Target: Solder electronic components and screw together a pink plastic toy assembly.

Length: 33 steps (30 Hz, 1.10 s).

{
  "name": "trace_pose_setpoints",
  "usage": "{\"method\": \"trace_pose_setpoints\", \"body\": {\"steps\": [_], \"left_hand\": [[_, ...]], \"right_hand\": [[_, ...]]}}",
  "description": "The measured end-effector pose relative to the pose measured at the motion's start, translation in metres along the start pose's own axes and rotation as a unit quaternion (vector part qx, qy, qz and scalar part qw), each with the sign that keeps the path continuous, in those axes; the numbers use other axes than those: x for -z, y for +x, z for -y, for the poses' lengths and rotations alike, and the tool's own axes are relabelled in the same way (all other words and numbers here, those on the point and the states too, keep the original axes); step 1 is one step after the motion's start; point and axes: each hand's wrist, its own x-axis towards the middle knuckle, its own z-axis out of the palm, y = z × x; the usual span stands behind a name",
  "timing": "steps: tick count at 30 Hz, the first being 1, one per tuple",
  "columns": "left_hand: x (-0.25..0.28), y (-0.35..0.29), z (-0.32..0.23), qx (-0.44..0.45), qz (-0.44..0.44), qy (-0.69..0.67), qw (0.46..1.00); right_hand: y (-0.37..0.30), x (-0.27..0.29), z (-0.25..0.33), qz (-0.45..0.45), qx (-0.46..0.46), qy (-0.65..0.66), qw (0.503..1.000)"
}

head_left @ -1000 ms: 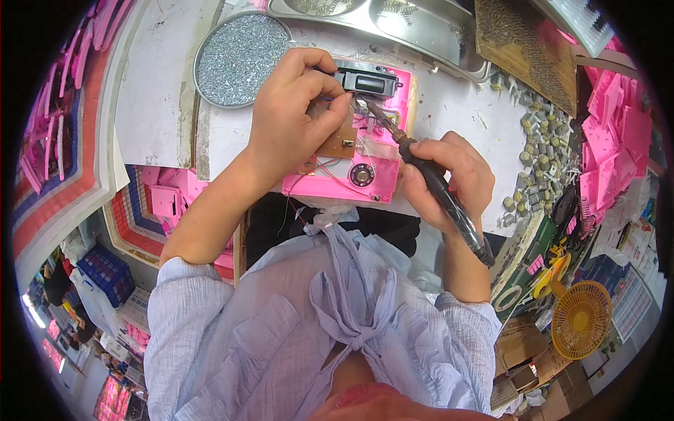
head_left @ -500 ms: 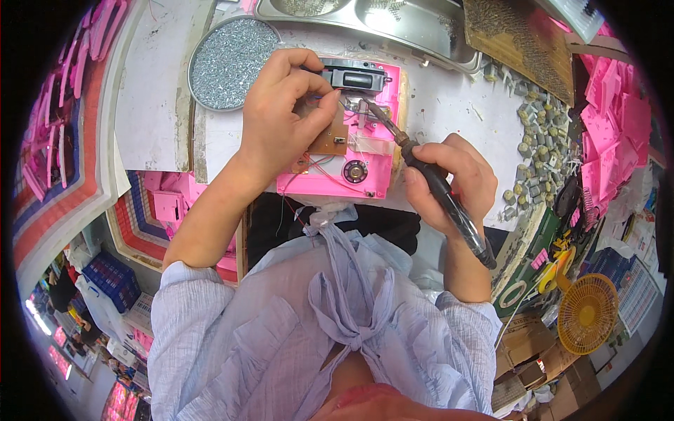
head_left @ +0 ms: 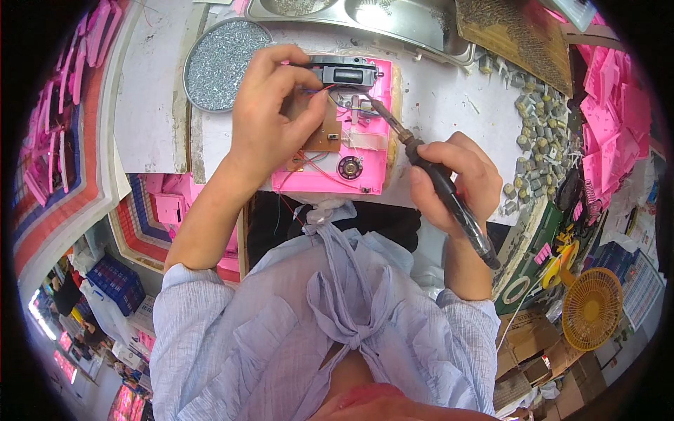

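A pink plastic casing [head_left: 365, 161] lies open on the white table, with a brown circuit board [head_left: 324, 132], a small round speaker [head_left: 349, 168] and a black rectangular part [head_left: 345, 74] at its far edge. My left hand [head_left: 270, 112] rests on the casing and pinches thin red and blue wires near the black part. My right hand [head_left: 460, 179] grips a black soldering iron [head_left: 437, 182] like a pen. Its metal tip touches the metal contacts in the middle of the casing.
A round tray of small silver screws [head_left: 217, 59] sits at the far left. A steel tray [head_left: 365, 17] lies beyond the casing. Small grey parts [head_left: 533, 126] and pink casings [head_left: 611, 105] pile up on the right. A yellow fan [head_left: 591, 307] stands at the lower right.
The soldering iron's tip has shifted slightly across the casing's middle. My left hand has stayed on the wires by the black part.
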Motion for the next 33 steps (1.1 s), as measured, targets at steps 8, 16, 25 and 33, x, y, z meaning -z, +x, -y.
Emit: {"method": "trace_pose_setpoints", "body": {"steps": [8,16,25,33], "left_hand": [[-0.001,0.000,-0.026,-0.175,0.250,0.037,0.952],[0.001,0.005,-0.024,0.143,0.236,-0.187,0.943],[0.002,-0.004,-0.018,-0.001,0.238,-0.135,0.962],[0.002,-0.007,-0.019,-0.059,0.259,-0.110,0.958]], "right_hand": [[-0.004,0.015,0.002,-0.036,-0.048,-0.013,0.998],[-0.016,0.005,0.005,0.003,-0.166,0.030,0.986],[-0.009,0.002,0.002,-0.066,-0.088,0.085,0.990],[-0.025,0.023,0.016,0.070,-0.097,0.098,0.988]]}}
